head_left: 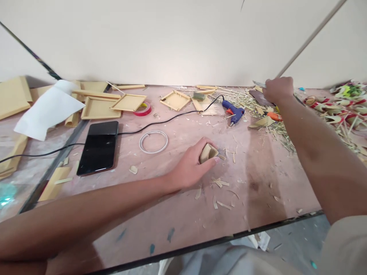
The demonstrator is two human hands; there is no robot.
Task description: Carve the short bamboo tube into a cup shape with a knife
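Note:
My left hand [192, 165] rests on the pinkish table [177, 214] near its middle, fingers curled round a small folded tan leaf piece [208, 152]. Loose tan shavings [220, 182] lie just right of it. My right hand [277, 90] is stretched to the far right back of the table, closed in a fist over a thin metal blade-like tool [259, 84] whose tip pokes out to the left. It hovers above a dark flat piece [260, 98] and a heap of straw-like scraps [275, 128].
A blue glue gun [234, 110] with a black cord lies at the back centre. A black phone [99, 146], a white ring [153, 141], red tape [143, 109], tan trays [99, 107] and white paper [47, 109] sit left. Red-and-tan finished pieces [338, 109] pile at the right.

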